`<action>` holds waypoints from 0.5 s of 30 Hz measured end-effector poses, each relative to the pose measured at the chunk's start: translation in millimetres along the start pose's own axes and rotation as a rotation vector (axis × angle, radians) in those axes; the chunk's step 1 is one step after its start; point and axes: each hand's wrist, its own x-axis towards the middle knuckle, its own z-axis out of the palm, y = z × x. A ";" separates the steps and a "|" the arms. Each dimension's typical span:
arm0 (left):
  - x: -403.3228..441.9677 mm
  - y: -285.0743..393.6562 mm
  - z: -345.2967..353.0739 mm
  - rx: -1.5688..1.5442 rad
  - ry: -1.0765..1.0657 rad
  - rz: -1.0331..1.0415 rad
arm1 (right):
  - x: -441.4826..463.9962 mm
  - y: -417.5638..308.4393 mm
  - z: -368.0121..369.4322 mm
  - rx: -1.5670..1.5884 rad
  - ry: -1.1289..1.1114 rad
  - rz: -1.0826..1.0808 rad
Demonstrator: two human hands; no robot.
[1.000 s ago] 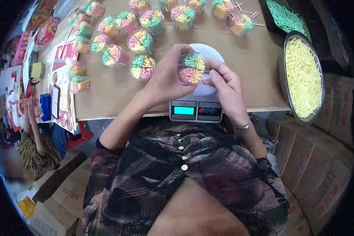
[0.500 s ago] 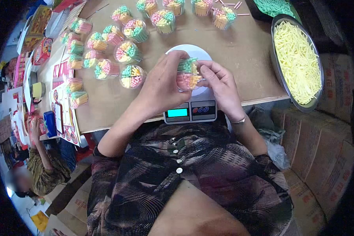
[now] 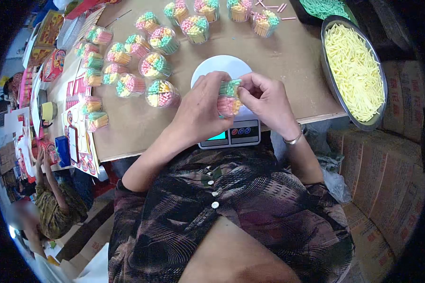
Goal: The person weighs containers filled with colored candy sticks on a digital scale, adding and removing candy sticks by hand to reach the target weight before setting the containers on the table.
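Cup (image 3: 223,113) of pastel sticks (image 3: 228,103) gripped in the left hand (image 3: 198,107) over the digital scale (image 3: 245,136), right hand (image 3: 270,101) pinched closed at the cup's edge.

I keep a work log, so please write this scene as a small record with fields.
Left hand: holds a clear cup of coloured sticks
Right hand: thumb and forefinger at the cup's edge
Scale: below the held cup, display lit
Filled cups: many on the table, beyond and leftward
Yellow sticks: in a dark oval bowl, right
Green sticks: beyond the bowl
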 end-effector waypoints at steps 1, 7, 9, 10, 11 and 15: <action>-1.2 0.4 -0.6 0.013 0.006 -0.002 | -1.7 -1.7 -3.0 -0.012 0.020 0.002; -5.1 -0.8 -4.2 0.040 0.030 -0.010 | -5.2 -7.5 -9.2 -0.004 0.067 -0.036; -4.6 -1.2 -4.1 0.023 0.030 -0.009 | -5.5 -8.8 -9.2 0.036 0.061 -0.077; -3.6 -0.5 -3.7 0.021 0.030 -0.004 | -4.6 -8.8 -8.6 0.033 0.065 -0.078; -2.4 0.5 -3.2 0.030 0.028 0.001 | -2.3 -7.7 -6.8 0.017 0.053 -0.068; -6.6 1.9 -2.1 0.062 0.017 -0.010 | 4.2 5.4 4.7 -0.018 -0.001 -0.027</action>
